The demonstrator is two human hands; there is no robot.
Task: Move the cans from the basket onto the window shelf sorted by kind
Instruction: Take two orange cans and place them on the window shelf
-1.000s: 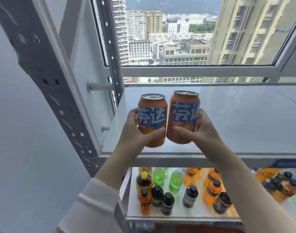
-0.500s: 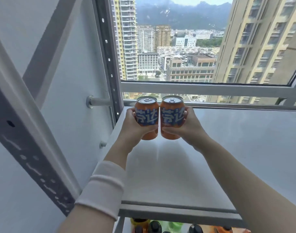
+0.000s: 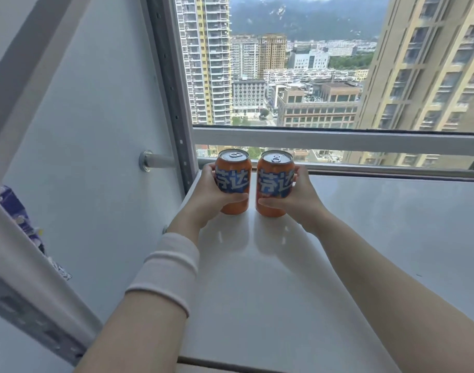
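Observation:
Two orange cans with blue labels stand upright side by side at the far left of the white window shelf (image 3: 365,238), close to the window. My left hand (image 3: 207,196) is wrapped around the left can (image 3: 233,173). The right can (image 3: 274,176) is gripped by my right hand (image 3: 300,197). Both cans appear to rest on the shelf, with a narrow gap between them. The basket is out of view.
A grey window frame (image 3: 338,140) and a low rail run along the shelf's far edge. A perforated metal upright (image 3: 174,90) and a white side wall bound the shelf on the left. A blue-and-white package (image 3: 18,214) shows at the far left.
Both hands carried the cans forward and down onto the shelf near the window. The cans have moved slightly apart. The lower shelf of bottles has left the view.

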